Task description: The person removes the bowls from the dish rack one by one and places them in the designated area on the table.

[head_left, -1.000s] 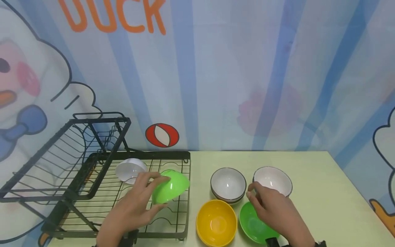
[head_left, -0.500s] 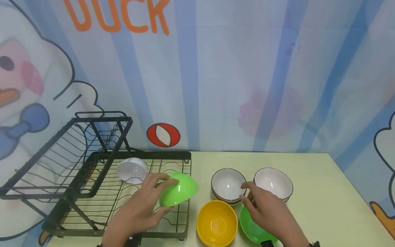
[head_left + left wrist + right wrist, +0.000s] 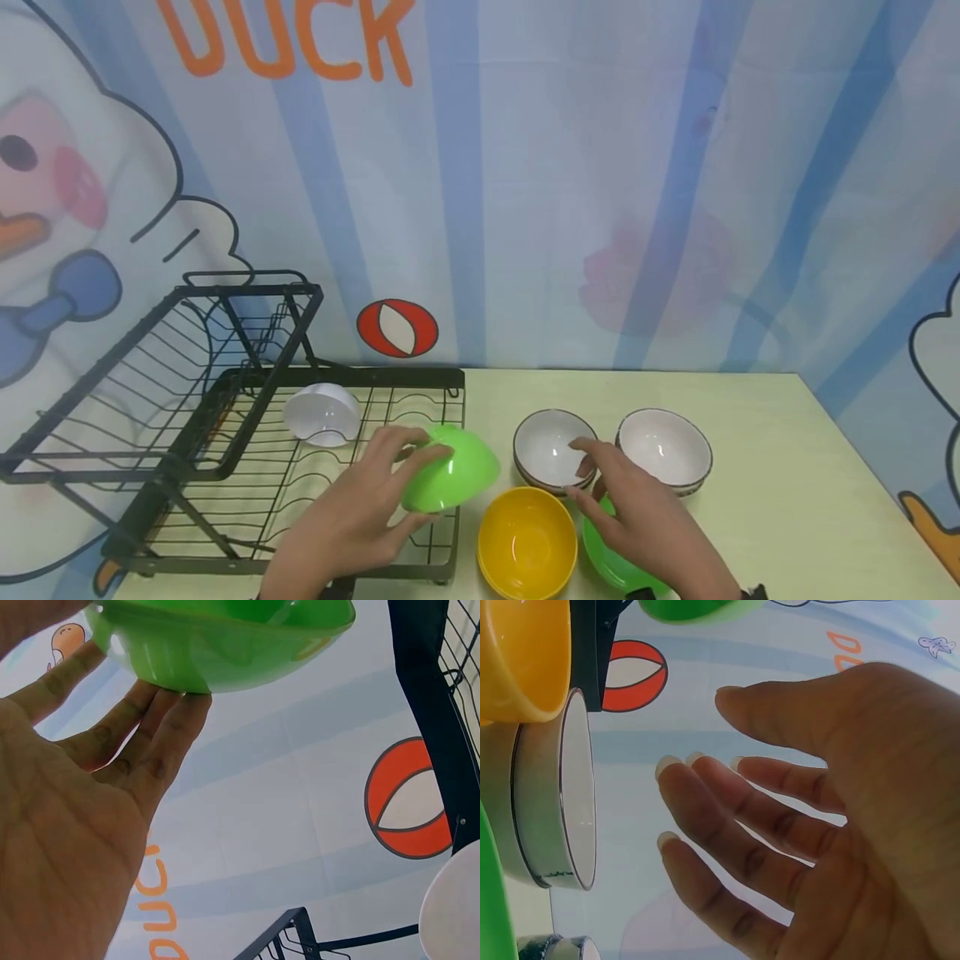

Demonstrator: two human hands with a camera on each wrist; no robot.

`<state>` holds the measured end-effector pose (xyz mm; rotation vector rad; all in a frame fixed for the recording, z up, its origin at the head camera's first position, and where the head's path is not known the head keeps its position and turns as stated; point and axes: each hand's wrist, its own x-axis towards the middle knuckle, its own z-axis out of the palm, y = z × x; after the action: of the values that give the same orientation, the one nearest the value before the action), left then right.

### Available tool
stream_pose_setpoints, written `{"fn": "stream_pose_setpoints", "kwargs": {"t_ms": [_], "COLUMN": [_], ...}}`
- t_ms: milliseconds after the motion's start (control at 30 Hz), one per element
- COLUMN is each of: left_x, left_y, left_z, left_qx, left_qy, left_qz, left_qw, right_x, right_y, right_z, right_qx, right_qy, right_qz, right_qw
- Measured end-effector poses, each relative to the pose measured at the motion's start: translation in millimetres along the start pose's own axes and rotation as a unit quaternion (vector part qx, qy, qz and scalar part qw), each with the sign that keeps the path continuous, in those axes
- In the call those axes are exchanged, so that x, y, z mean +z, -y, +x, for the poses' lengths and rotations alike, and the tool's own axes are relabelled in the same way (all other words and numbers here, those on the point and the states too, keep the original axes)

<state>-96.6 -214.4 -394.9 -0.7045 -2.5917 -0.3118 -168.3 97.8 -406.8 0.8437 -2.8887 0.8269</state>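
My left hand [image 3: 352, 508] pinches a light green bowl [image 3: 457, 471] between thumb and fingers, tilted, over the right side of the black dish rack [image 3: 453, 533]. In the left wrist view the fingertips press against the outside of this green bowl [image 3: 217, 656]. My right hand [image 3: 637, 517] holds nothing; its fingers are loosely bent above the bowls on the table. Beneath it lies another green bowl [image 3: 611, 554], partly hidden by the hand. Left of that stands a yellow bowl [image 3: 525, 542]. Behind are stacked white bowls with dark rims [image 3: 543, 446].
More white bowls [image 3: 663, 446] stand at the back right of the pale yellow table [image 3: 780, 500]. A white bowl [image 3: 318, 417] leans in the rack's back part. The rack's raised upper tier [image 3: 187, 358] stands at the left, and a printed curtain [image 3: 517, 183] hangs behind.
My left hand has carried the light green bowl to the right, from deeper over the rack toward its right edge. The right hand has moved left, toward the stacked white bowls.
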Motion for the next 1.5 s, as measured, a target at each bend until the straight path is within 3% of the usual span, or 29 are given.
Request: {"fn": "stream_pose_setpoints", "kwargs": {"t_ms": [300,800,1200,1500], "left_x": [3.4,-1.1,0.2,2.5], "left_y": [-11.7,-29.9,-33.4,-35.9], "left_z": [3.1,10.8,13.8,14.5], "left_qx": [0.005,-0.003,0.013,0.024], "left_qy": [0.022,0.089,0.085,0.08], "left_qz": [-0.01,-0.016,-0.029,-0.022], "left_qw": [0.9997,0.9959,0.9959,0.9962], "right_x": [7,7,6,8], "right_y": [3,9,12,12], "right_z": [-2.5,-4.6,-2.7,-3.0], "right_qx": [-0.052,-0.086,-0.117,-0.145], "right_qy": [-0.004,0.026,0.026,0.001], "right_qz": [0.005,0.024,0.03,0.022], "right_qw": [0.9986,0.9957,0.9924,0.9892]}}
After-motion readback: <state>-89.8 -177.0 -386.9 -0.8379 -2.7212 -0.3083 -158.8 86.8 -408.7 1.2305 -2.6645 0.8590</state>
